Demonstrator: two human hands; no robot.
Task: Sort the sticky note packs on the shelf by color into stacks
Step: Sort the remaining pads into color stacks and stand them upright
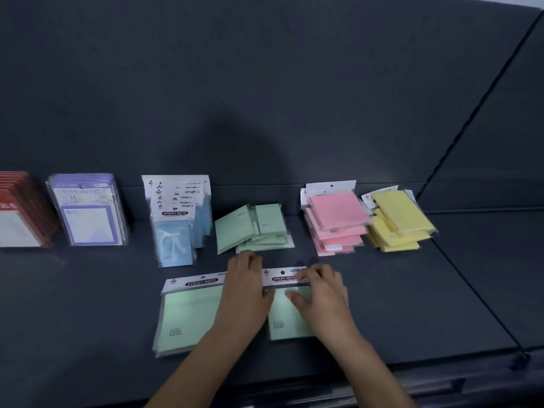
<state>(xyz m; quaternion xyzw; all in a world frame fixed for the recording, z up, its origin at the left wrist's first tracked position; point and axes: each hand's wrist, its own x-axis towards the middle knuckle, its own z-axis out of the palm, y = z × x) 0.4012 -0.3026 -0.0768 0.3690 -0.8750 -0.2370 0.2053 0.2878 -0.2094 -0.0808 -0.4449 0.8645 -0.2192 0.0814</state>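
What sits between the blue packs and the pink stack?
The head view shows a messy pile of green packs there.

A single wide-angle view from the person's head looks forward and down onto the flat dark grey shelf (382,304). It is near enough that the left hand (245,278) and right hand (319,290), on a mint-green wrapped sticky note pack (290,319), sit just below centre. The forearms (206,363) enter from 6 o'clock. The dark grey back panel (265,83) fills the frame toward 12 o'clock.
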